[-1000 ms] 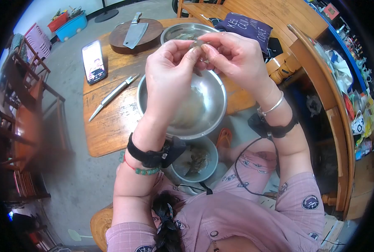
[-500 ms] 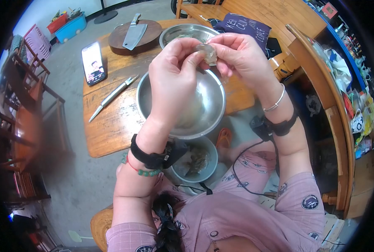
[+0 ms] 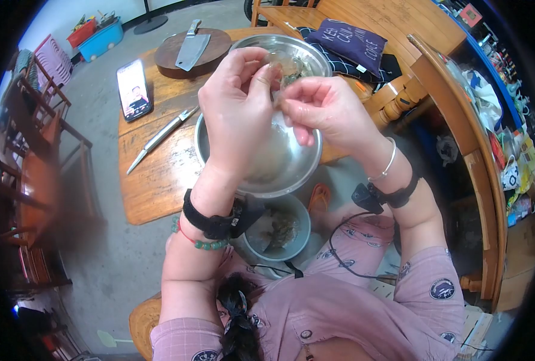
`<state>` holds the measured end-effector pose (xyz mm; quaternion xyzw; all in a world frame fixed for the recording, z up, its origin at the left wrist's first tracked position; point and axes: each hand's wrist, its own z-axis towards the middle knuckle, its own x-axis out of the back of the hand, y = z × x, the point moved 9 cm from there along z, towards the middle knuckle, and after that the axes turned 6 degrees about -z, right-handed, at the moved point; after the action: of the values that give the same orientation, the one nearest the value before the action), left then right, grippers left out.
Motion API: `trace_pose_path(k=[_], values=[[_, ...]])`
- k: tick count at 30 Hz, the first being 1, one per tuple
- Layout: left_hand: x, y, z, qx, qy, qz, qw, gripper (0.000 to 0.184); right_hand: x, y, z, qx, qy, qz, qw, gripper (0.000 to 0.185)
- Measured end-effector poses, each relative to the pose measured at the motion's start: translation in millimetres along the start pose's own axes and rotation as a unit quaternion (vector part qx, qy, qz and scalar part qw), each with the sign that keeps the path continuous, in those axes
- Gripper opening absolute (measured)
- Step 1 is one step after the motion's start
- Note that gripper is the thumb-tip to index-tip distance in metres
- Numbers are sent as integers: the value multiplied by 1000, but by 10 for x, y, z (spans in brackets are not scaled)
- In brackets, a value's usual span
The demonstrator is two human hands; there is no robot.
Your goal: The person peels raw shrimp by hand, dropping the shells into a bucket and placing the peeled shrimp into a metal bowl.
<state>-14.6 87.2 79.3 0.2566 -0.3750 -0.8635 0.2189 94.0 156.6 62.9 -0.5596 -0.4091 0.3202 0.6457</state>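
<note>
Over a steel bowl on the table, my left hand is closed in a pinch on what looks like a raw, translucent shrimp, mostly covered by the fingers. My right hand sits just beside and below those fingertips. Its thumb and forefinger pinch together, but what lies between them is too small to make out. Behind both hands stands a second steel bowl with greyish, shrimp-like pieces inside. Below the table edge, a pale bucket holds wet scraps.
A cleaver rests on a round chopping board. On the table's left lie a phone and a slim knife. A wooden bench carries a dark cushion. Wooden chairs stand at left.
My right hand has moved down and slightly left, away from the upper fingertips. My left hand has shifted a little left, and the shrimp is less visible between the hands.
</note>
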Motion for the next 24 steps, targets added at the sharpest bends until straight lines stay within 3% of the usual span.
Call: trace_pose_path(k=[5, 10, 15, 17, 24], values=[[20, -27, 17, 31, -8, 39, 999, 13, 205, -183, 45, 73, 95, -81, 990, 14], [8, -96, 27, 70, -31, 8, 997, 14, 354, -251, 49, 111, 106, -69, 986, 17], [-67, -110, -2, 46, -50, 40, 997, 13, 333, -306, 116, 136, 84, -3, 987, 22], [-80, -89, -11, 34, -54, 64, 996, 13, 288, -392, 101, 182, 88, -112, 973, 19], [-114, -60, -26, 11, -73, 68, 995, 13, 340, -370, 61, 171, 98, -90, 976, 15]])
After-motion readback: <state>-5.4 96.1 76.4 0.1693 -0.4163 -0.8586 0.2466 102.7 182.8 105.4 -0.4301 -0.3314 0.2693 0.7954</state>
